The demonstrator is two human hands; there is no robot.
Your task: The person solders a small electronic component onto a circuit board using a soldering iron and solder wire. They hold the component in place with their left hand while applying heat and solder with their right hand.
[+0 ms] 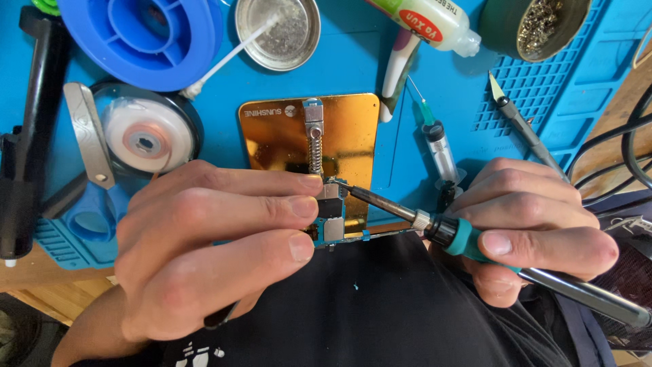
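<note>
Both hands are bare, with no gloves, rings or watch. The left hand (210,245) shows short, trimmed nails on its three visible fingertips, and its wrist and forearm are uncovered, so no sleeve reaches that far. The right hand (536,228) has a broad, closely cut thumbnail and four plain knuckles. Below the hands lies the black fabric of the person's T-shirt (380,312), smooth and dark, with a small white printed mark near its lower edge and a tiny light-blue speck mid-cloth.
</note>
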